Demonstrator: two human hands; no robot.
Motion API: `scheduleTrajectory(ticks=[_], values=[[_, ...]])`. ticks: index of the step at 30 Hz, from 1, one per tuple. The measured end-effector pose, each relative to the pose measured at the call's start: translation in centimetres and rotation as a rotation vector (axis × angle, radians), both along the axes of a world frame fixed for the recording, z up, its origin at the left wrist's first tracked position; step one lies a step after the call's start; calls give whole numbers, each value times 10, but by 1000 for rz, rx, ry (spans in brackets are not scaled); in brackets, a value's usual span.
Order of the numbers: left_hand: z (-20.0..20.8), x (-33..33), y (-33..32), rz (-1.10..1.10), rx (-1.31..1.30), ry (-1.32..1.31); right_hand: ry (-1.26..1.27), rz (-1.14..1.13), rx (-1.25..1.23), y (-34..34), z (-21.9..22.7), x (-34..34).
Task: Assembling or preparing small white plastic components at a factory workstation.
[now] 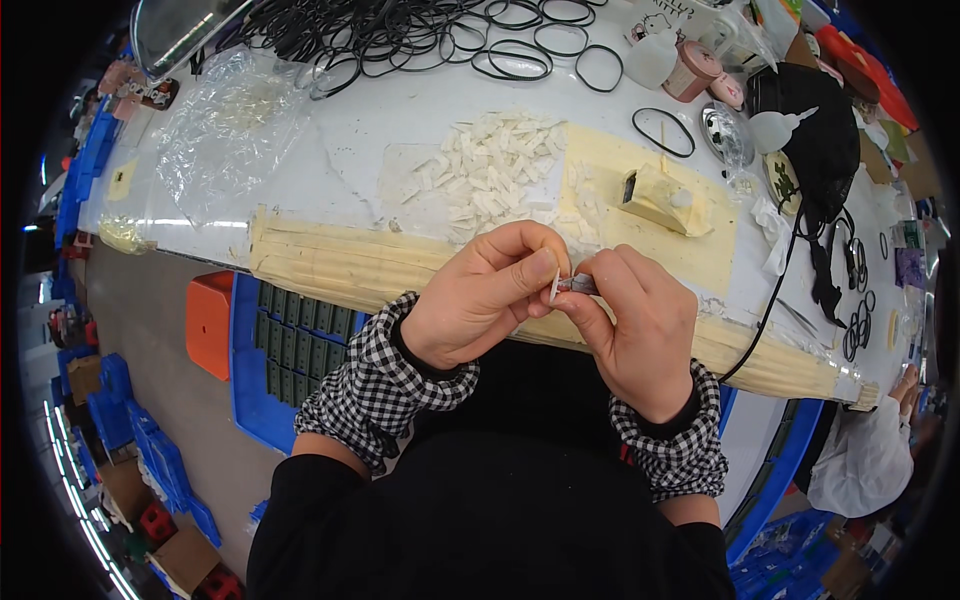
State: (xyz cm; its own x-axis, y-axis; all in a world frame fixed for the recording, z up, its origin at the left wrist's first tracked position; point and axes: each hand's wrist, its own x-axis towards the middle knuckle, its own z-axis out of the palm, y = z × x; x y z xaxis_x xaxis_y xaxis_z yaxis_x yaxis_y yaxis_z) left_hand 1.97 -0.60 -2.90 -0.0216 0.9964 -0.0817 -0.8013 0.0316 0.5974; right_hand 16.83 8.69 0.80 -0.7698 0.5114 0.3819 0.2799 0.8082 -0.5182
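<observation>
At the table's front edge my left hand (485, 295) pinches a small white strip (555, 286) between thumb and fingers. Close against it, my right hand (640, 325) grips a short grey tool (580, 285) with a reddish part. Its tip meets the strip, but I cannot make out its exact kind. Just beyond my hands lies a loose pile of similar white strips (500, 160). To the right of the pile, a block wrapped in cream tape (668, 203) rests on a cream taped patch (610, 150) of the table.
Black rubber rings (510, 60) lie across the back. Crumpled clear plastic (235, 135) is at the left. Bottles, a pink jar (692, 72) and a black bag (815, 130) crowd the right. Below the padded edge (340, 262) stands a blue crate (245, 370) beside an orange stool (208, 325).
</observation>
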Motion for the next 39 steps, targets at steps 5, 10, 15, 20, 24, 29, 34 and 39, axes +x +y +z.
scheduleTrajectory(ticks=[5, 10, 15, 20, 24, 29, 34, 39], values=[[2, 0, 0, -4, 8, 19, -36, 13, -4, 0, 2, 2], [1, 0, 0, -8, -9, 13, 10, 1, 17, 1, 0, 1], [2, 0, -1, -6, -13, 33, -4, 3, 19, 1, 2, 1], [3, -2, -1, 10, -25, 99, -59, 26, 18, 2, 3, 4], [9, -3, -3, 47, -62, 171, 6, 20, -12, 3, 0, 2], [22, -17, -6, 311, -232, 356, -26, 90, -134, -2, -4, 9], [13, -30, -10, 354, -142, 240, -123, 329, -49, -14, -18, 5], [10, -29, -10, 319, -113, 87, -96, 279, -69, -14, -23, -2]])
